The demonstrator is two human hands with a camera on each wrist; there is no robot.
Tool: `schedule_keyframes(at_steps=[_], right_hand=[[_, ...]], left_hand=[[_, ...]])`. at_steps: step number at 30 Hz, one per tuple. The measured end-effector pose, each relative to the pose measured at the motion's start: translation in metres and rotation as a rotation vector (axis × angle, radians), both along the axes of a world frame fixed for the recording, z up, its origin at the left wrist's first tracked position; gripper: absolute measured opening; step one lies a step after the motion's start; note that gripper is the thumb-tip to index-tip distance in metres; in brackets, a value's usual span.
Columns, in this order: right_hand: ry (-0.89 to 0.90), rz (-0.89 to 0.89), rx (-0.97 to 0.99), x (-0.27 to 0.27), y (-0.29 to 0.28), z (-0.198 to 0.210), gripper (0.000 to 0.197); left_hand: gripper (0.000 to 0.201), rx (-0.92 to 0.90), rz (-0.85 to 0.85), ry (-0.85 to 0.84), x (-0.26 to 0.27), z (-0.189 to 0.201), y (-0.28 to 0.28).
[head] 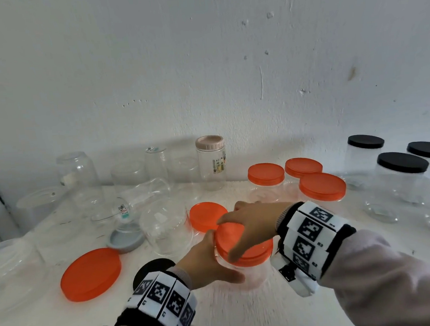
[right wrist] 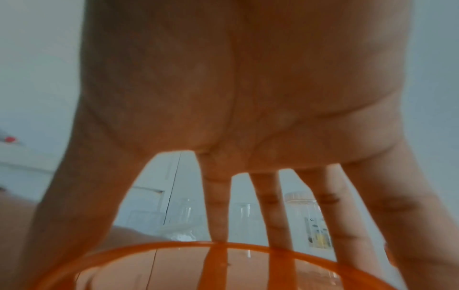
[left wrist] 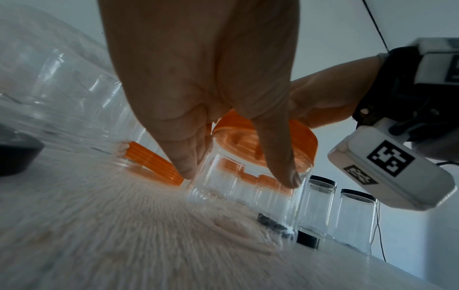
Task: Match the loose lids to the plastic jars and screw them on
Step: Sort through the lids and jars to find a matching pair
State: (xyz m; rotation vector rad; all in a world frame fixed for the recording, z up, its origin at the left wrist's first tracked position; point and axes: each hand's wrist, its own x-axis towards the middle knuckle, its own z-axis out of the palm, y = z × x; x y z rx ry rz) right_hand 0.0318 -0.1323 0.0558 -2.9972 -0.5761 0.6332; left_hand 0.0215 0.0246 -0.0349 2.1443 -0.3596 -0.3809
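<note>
Fingers [right wrist: 273,212] of the right hand [head: 253,222] grip the orange lid [head: 244,243]; left hand [head: 204,265] grasps its jar [left wrist: 243,192]. Behind this jar, several jars stand capped, others lidless.

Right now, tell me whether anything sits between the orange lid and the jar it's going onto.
Nothing visible does. The orange lid already sits on the mouth of the clear jar. The right hand grips the lid from above; the left hand holds the jar's side. No loose lid or other jar lies between them.
</note>
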Motion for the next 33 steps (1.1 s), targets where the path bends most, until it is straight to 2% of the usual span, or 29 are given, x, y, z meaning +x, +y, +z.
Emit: schedule_keyframes(at_steps=[3, 6, 9, 12, 18, 23, 33], right_hand=[[-0.052, -0.039, -0.062, 0.0, 0.003, -0.004, 0.095], [0.015, -0.002, -0.079, 0.001, 0.003, 0.001, 0.099], [0.081, 0.037, -0.038, 0.004, 0.0, 0.007, 0.097], [0.057, 0.031, -0.023, 0.005, -0.001, 0.005, 0.094], [0.009, 0.001, -0.06, 0.005, 0.0, -0.001, 0.099], [0.066, 0.023, -0.058, 0.006, -0.004, 0.0, 0.105], [-0.141, 0.0, 0.053, -0.005, -0.014, -0.025, 0.096]], left_hand=[[0.109, 0.028, 0.004, 0.0, 0.0, 0.0, 0.0], [0.112, 0.015, 0.001, 0.008, 0.0, 0.001, 0.0], [0.114, 0.024, -0.009, 0.002, -0.001, 0.001, 0.0], [0.113, 0.023, -0.009, 0.005, -0.001, 0.001, 0.0], [0.112, 0.011, -0.011, 0.031, 0.0, 0.001, 0.001], [0.114, 0.018, -0.013, 0.023, -0.001, 0.002, 0.0], [0.114, -0.014, 0.008, 0.032, -0.004, 0.003, -0.001]])
